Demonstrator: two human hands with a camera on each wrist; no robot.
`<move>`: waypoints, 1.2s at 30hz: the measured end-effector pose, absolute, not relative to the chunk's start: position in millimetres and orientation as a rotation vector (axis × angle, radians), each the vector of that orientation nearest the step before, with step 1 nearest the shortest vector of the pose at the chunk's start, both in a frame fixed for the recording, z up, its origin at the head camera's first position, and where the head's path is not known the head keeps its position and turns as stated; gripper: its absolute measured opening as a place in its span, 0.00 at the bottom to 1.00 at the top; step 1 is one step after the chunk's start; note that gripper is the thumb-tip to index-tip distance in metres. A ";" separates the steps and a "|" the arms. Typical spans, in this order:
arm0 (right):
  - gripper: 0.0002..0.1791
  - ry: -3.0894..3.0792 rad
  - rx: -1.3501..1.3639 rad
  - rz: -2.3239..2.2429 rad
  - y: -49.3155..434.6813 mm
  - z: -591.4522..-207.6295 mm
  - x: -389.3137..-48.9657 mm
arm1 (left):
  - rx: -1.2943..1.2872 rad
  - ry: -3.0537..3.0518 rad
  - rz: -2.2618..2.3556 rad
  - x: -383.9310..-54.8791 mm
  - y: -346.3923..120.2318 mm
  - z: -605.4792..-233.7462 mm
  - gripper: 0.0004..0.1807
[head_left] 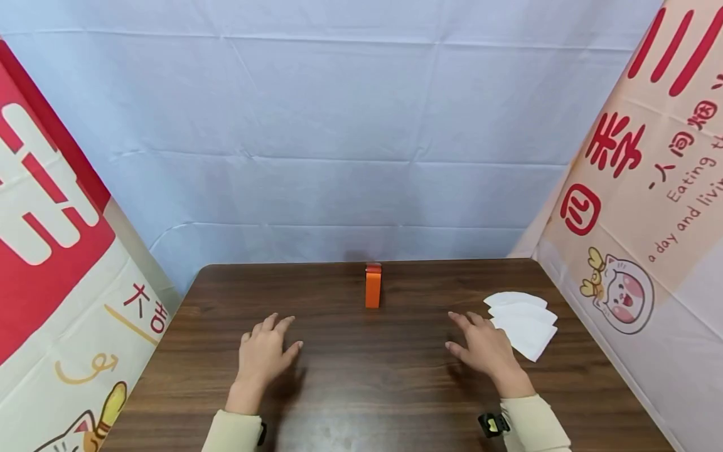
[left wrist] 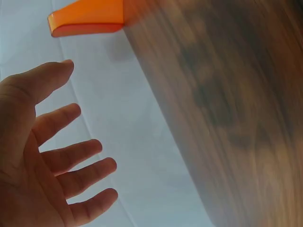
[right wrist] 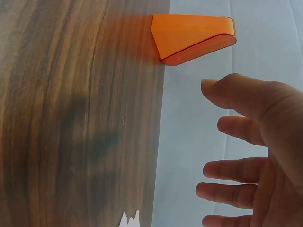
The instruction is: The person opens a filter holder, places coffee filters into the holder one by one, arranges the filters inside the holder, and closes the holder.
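An orange wedge-shaped box or holder (head_left: 373, 286) stands upright near the far edge of the table, at its middle. My left hand (head_left: 262, 353) hovers over the table to its left, fingers spread and holding nothing. On the other side my right hand (head_left: 484, 348) is likewise spread over the wood with nothing in it. Three white fan-shaped paper filters (head_left: 525, 329) lie overlapped just beyond the right hand, which covers part of their left edge. Both wrist views show the orange piece (left wrist: 90, 19) past the thumb, apart from the fingers.
The dark wood table (head_left: 361, 376) ends at a pale cloth backdrop (head_left: 339, 157). Printed cloths hang on both sides, a red and white one (head_left: 51, 251) at left and a beige one (head_left: 649, 207) at right, close along the table's sides.
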State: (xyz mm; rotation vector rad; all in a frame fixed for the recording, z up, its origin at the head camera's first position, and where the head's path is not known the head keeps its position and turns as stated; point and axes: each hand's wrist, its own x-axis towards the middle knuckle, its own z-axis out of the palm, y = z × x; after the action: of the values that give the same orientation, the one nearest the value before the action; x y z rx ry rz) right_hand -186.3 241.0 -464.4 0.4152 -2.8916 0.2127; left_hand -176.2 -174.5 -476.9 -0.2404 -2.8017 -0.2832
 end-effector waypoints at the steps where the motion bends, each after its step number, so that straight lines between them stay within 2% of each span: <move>1: 0.34 -2.890 0.413 0.215 240.6 -465.1 -187.9 | -0.238 -2.801 -0.291 -177.8 -171.3 -478.2 0.30; 24: 0.35 -2.971 0.331 0.331 231.3 -480.4 -210.9 | -0.031 -2.793 -0.581 -194.7 -109.9 -495.7 0.30; 36: 0.35 -3.020 0.340 0.340 231.8 -483.0 -224.9 | -0.058 -2.753 -0.729 -214.9 -89.0 -500.3 0.29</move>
State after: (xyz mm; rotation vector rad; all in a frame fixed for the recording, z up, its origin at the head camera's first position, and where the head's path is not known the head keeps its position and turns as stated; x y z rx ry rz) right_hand -224.9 231.8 -483.0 0.3402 -3.0204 0.3400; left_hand -214.9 -89.0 -500.3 -0.0579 -2.7530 -0.7286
